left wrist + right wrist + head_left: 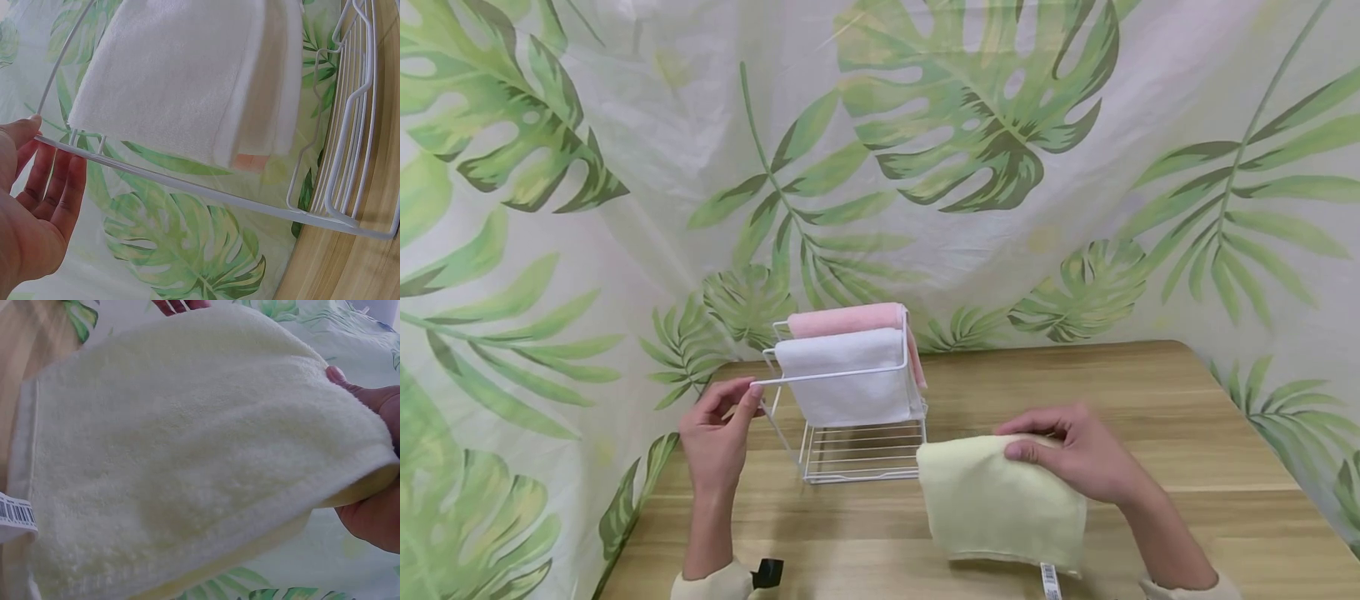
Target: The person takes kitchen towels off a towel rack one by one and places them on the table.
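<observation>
A white wire towel rack point(829, 377) stands on the wooden table, left of centre. Over its bars hang a pink towel point(846, 320) at the back and a white towel point(842, 387) in front of it. My left hand point(718, 425) pinches the left end of the rack's front top bar between thumb and fingers, as the left wrist view also shows. To the right of the rack, my right hand point(1075, 454) holds a folded pale yellow towel point(1000, 504) by its upper fold. A barcode label point(15, 515) sticks out from this towel's lower edge.
The wooden table point(1150, 417) reaches back to a hanging leaf-print cloth point(970, 250), which also covers the left side. A small black object point(767, 573) is beside my left sleeve. The rack's wire base shelf point(861, 457) rests on the table.
</observation>
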`<state>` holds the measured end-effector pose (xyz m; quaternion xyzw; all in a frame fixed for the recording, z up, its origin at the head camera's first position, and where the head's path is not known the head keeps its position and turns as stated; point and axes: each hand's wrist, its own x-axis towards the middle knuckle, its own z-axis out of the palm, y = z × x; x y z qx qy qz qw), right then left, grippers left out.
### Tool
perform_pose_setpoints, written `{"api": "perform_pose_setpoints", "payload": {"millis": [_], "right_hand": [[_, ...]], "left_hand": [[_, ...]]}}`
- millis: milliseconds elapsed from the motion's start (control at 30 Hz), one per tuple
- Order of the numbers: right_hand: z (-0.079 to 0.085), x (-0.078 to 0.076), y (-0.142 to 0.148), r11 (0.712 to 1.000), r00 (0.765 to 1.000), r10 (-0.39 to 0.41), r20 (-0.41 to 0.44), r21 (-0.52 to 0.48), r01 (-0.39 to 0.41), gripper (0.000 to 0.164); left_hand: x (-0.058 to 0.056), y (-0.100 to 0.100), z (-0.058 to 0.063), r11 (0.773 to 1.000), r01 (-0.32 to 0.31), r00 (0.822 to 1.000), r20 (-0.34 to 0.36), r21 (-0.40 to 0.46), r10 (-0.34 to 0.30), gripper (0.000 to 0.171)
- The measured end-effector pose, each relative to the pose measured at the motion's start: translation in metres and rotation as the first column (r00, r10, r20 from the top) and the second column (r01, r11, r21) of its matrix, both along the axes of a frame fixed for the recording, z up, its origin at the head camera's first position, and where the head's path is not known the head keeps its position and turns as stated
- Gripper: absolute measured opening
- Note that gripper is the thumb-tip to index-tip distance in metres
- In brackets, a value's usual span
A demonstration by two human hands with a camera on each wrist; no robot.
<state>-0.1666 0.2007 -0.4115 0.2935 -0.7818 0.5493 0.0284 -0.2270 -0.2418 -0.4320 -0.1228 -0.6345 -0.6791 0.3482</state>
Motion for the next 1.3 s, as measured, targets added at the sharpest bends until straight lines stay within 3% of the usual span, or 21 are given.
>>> {"api": "perform_pose_setpoints", "payload": {"millis": [300,633,1300], "right_hand": [[-0.017,-0.003,-0.002,0.998,0.996,0.066,0.066,-0.014,-0.065,0.017],[-0.05,-0.033,0.009,0.998,0.971,0.021,0.24,0.046,-0.033,0.021],[-0.087,-0.099,0.02,0.978,0.985,-0.073,0.157,0.204,0.04,0.023]], "left_hand": [[0.001,-0.003,0.001,1.0,-0.015,1.0,0.01,-0.007,0.015,0.017],[0.003,-0.002,0.002,1.0,-0.012,1.0,0.022,-0.024,0.012,0.021],[0.002,-0.001,0.002,0.999,-0.016,0.999,0.034,-0.03,0.017,0.021]]}}
